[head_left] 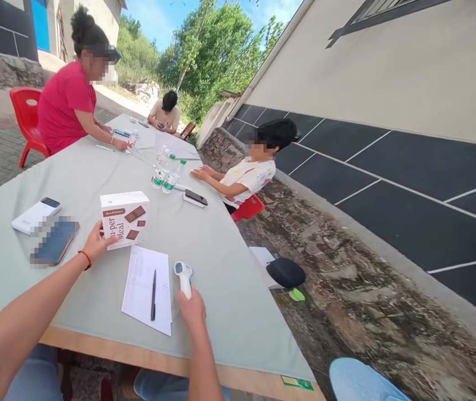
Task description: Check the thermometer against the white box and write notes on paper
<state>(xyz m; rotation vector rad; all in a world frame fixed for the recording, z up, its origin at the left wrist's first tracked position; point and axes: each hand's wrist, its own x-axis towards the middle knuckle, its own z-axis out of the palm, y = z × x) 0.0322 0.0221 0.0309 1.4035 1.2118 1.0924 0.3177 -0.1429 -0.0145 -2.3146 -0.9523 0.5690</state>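
Note:
My left hand (pixel 98 240) grips the lower left side of a white and brown meal box (pixel 126 220), which stands upright on the table. A red cord circles that wrist. In my right hand (pixel 193 307) is a white infrared thermometer (pixel 184 275), held by its handle just above or on the cloth; which of the two I cannot tell. Between my hands lie white paper sheets (pixel 144 284) with a black pen (pixel 153 295) across them. Left of my left hand rest a phone (pixel 55 240), partly blurred, and a white power bank (pixel 36 215).
The long table wears a pale green cloth (pixel 87 289). Beyond the box stand several water bottles (pixel 172 177) beside a dark phone (pixel 195 197). Three people sit farther along, one in red (pixel 64 106) at the left. A black case (pixel 286 273) is off the table's right edge.

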